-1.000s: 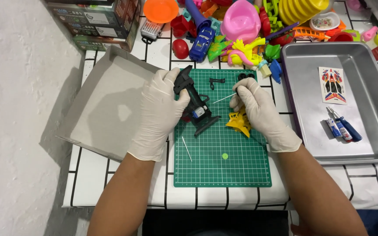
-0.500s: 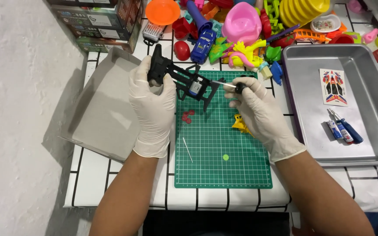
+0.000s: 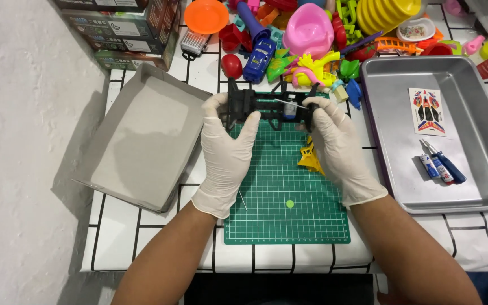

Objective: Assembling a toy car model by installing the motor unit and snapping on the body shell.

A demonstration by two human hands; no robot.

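Both my hands wear white gloves and hold a black plastic toy-car chassis [image 3: 268,107] level above the far edge of a green cutting mat [image 3: 286,186]. My left hand [image 3: 227,152] grips its left end, my right hand [image 3: 337,149] grips its right end. A thin metal axle and a small white-blue part sit on the chassis near my right fingers. A yellow plastic piece [image 3: 310,159] lies on the mat under my right hand. A small green round bit [image 3: 290,203] rests lower on the mat.
A grey cardboard box lid [image 3: 136,141] lies at left. A metal tray [image 3: 481,169] at right holds a sticker sheet [image 3: 427,111] and small tubes with a screwdriver [image 3: 440,164]. Colourful plastic toys [image 3: 312,39] crowd the table's far side, boxes [image 3: 120,28] at the far left.
The chassis has been turned from upright in my left hand to level, and my right hand has come up to take its right end. A small red part on the mat is now hidden.
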